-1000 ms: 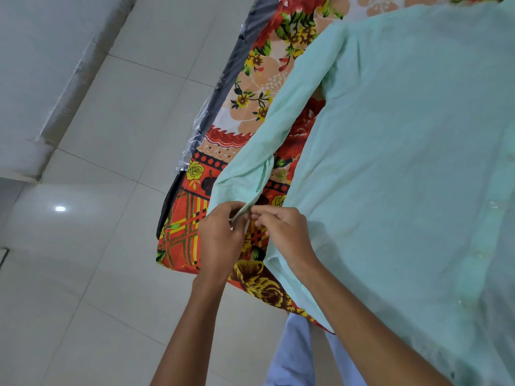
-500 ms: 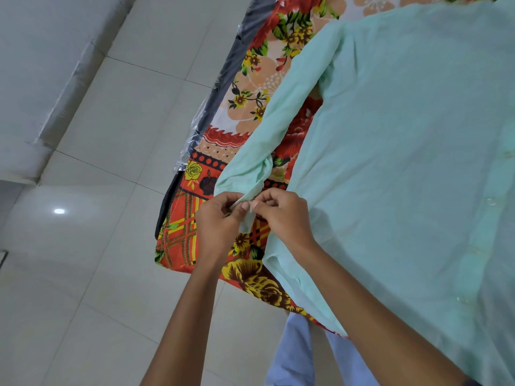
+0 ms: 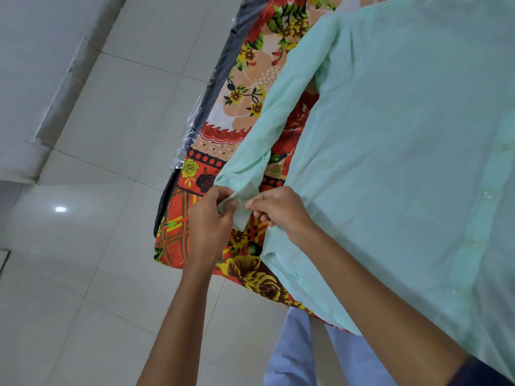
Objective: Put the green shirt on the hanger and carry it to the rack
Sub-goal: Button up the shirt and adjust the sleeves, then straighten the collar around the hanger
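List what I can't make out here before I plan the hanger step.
- Hanger and rack: not in the head view.
- Green shirt: collar and right side cut off by frame edges.
- Cuff: button state hidden by left hand and right hand.

We see a pale mint-green shirt [image 3: 404, 162] lying on a bedsheet [image 3: 250, 87] printed in red, orange and peach — yellow flowers, green leaves, a plaid corner. The floor tiles [image 3: 111, 121] are off-white; the trousers [image 3: 289, 355] — light blue.

Green shirt [image 3: 404, 151] flat on floral sheet [image 3: 245, 93], cuff [image 3: 239, 210] pinched between left hand [image 3: 209, 221] and right hand [image 3: 281, 210].
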